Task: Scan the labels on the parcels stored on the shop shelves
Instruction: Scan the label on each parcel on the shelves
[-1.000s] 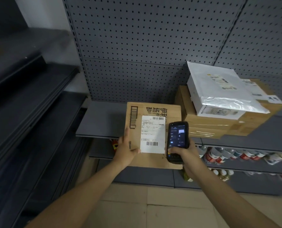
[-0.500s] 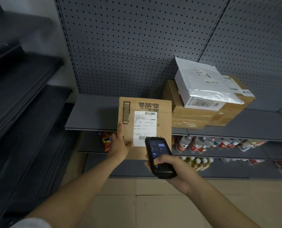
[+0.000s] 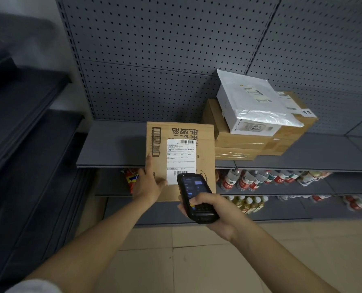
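Note:
A brown cardboard parcel (image 3: 204, 153) is tilted up in front of the grey shelf (image 3: 112, 149), its white shipping label (image 3: 181, 159) facing me. My left hand (image 3: 149, 185) grips the parcel's lower left edge, thumb lying across the label's corner. My right hand (image 3: 213, 212) holds a black handheld scanner (image 3: 193, 195), its lit screen turned towards me, just below and in front of the label's lower barcode. To the right on the shelf sits a stack of cardboard boxes (image 3: 249, 142) topped by a white box in a plastic mailer (image 3: 256, 104).
A grey pegboard back panel (image 3: 165, 49) rises behind the shelf. Lower shelves hold drink bottles (image 3: 254, 178) and a snack packet (image 3: 130, 178). Dark shelving (image 3: 23, 134) runs along the left. The floor below is beige tile (image 3: 197, 261).
The scanner has come down from beside the label to below it, with its screen tipped back towards me. The parcel stays in my left hand; the view has pulled back a little.

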`<state>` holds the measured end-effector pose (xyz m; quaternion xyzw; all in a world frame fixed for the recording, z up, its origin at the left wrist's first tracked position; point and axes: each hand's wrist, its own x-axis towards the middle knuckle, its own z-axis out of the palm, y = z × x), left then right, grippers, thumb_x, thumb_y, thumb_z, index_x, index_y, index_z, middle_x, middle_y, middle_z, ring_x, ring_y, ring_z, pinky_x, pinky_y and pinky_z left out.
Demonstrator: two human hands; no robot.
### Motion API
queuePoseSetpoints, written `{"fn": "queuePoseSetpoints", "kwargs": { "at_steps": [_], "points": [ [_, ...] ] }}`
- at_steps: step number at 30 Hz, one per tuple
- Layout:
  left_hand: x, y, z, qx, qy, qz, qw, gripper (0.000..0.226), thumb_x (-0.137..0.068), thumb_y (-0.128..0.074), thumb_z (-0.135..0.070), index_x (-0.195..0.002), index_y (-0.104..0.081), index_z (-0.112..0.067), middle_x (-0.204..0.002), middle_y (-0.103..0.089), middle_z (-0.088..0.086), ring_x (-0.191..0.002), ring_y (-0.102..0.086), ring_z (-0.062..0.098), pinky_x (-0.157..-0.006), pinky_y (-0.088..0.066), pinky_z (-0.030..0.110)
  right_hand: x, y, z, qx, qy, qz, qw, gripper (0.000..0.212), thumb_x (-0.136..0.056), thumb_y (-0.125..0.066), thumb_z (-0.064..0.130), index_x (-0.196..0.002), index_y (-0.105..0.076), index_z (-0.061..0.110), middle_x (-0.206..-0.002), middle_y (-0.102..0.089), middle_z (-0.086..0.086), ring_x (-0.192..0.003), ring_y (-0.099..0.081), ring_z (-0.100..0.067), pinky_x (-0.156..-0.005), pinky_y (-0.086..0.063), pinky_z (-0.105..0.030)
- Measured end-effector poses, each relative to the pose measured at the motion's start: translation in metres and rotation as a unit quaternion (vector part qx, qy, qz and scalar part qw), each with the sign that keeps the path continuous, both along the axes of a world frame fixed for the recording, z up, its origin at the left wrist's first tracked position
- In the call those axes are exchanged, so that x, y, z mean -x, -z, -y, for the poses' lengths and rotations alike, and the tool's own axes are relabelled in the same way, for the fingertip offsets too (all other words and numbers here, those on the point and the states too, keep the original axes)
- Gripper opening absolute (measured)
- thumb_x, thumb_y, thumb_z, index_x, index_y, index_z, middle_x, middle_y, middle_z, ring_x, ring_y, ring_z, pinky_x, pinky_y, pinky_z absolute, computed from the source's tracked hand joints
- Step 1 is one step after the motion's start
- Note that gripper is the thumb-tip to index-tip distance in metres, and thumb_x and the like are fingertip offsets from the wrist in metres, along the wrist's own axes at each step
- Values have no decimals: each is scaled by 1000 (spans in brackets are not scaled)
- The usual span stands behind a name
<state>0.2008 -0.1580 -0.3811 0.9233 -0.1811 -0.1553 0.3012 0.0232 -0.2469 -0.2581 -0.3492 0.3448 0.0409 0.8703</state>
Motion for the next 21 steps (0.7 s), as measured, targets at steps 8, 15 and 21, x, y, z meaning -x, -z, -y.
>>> {"fn": "queuePoseSetpoints", "kwargs": {
  "at_steps": [8,15,21],
  "points": [
    [-1,0,1,-3,2,-4,1000,101,-87,-64,-41,-151,14,-38,-133,-39,13,-108,-55,29,-69,-42,34,-1,-6,-4,-18,10,-2,1000,45,-81,-53,-13,-126,-51,-12,-111,-60,-28,-86,-70,-33,-79,-60,-35],
    [0,0,0,-4,4,-1,1000,101,-87,-64,-41,-151,14,-38,-131,-39,13,-106,-56,30,-69,-43,35,1,-8,-5,-19,4,-7,1000,46,-79,-55,-13,-125,-52,-12,-111,-61,-28,-85,-70,-34,-72,-61,-34],
    [0,1,-1,-8,9,1,1000,100,-88,-63,-43,-150,15,-38,-130,-39,14,-105,-56,30,-68,-42,35,2,-4,-6,-12,-8,-5,1000,47,-78,-58,-12,-125,-53,-11,-112,-62,-27,-88,-71,-33,-79,-60,-35]
  ]
}}
